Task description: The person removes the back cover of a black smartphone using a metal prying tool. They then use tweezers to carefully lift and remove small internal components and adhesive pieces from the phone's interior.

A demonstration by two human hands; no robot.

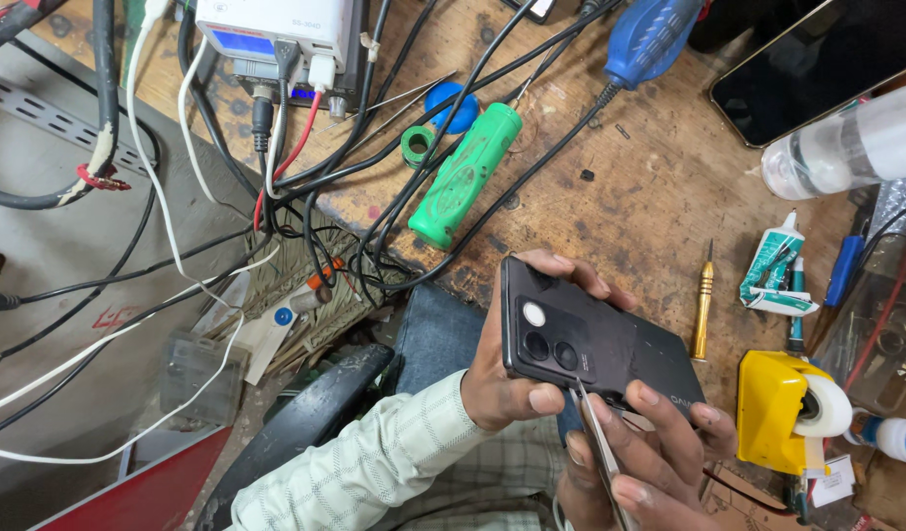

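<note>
The left hand (pixel 507 379) grips a black phone (pixel 590 354) from its left side, thumb pressed on the back cover below the camera block and the other fingers curled over the top edge; the phone is back side up, above the person's lap, at about 5 o'clock in the view. The right hand (pixel 635 462) comes from 6 o'clock and is closed on thin metal tweezers (pixel 595 438) — their tip touches the lower edge of the phone, just beside the left thumb. Two fingers of this hand also rest under the right end of the phone. On the wooden bench (pixel 630 197), at 12 o'clock from the phone, lies a green tool handle (pixel 463 177) with black cables (pixel 394 197) running across it, and a small green ring (pixel 416 146) is just beside its upper part. At 3 o'clock from the phone stands a yellow tape dispenser (pixel 782 408), and between it and the phone lies a small brass screwdriver (pixel 703 305). A crumpled glue tube (pixel 772 270) is near it, at 2 o'clock. A white power supply box (pixel 276 39) sits at 11 o'clock — red, white and black wires leave it.
</note>
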